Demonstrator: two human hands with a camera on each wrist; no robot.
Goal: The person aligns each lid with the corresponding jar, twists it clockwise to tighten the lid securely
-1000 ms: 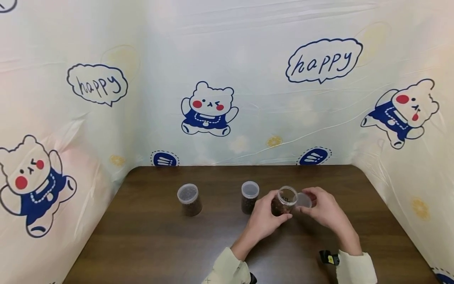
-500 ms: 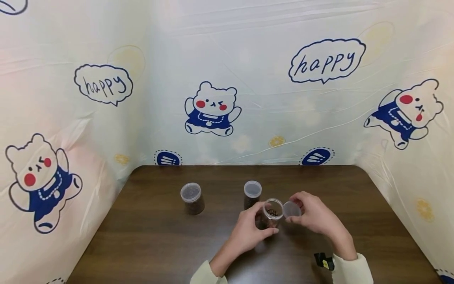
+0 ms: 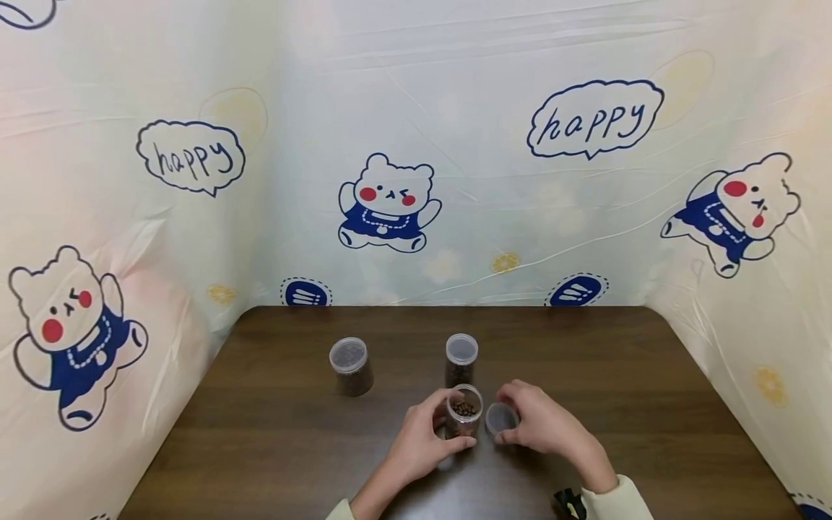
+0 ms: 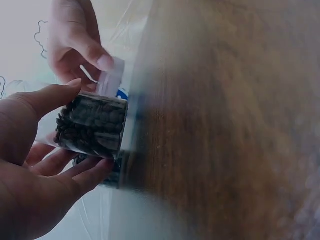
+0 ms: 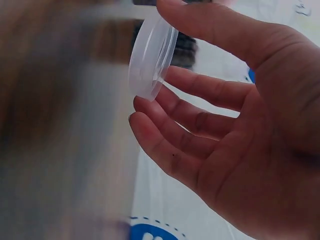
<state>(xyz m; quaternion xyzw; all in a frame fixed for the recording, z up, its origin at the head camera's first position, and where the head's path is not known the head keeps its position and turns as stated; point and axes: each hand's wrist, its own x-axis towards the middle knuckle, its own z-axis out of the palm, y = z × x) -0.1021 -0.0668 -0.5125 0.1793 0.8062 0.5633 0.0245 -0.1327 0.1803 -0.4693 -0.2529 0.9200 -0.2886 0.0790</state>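
My left hand (image 3: 425,435) grips a clear plastic jar (image 3: 464,419) that has no lid on its mouth. Dark brown beans (image 4: 92,122) fill part of it, seen through the wall in the left wrist view. Just to the right, my right hand (image 3: 546,425) pinches a translucent round lid (image 5: 152,55) by its edge, thumb on one side and fingers on the other. Lid and jar are close together; in the head view a small gap shows between them.
Behind the held jar stands a lidded jar (image 3: 461,361) with dark contents. Another lidded jar (image 3: 352,367) is farther left on the brown wooden table (image 3: 273,440). A printed cloth (image 3: 481,209) encloses the back and sides.
Both hands have moved left and nearer to me, carrying the open jar and its lid from right of the middle lidded jar to in front of it. The lidded jars stay put.
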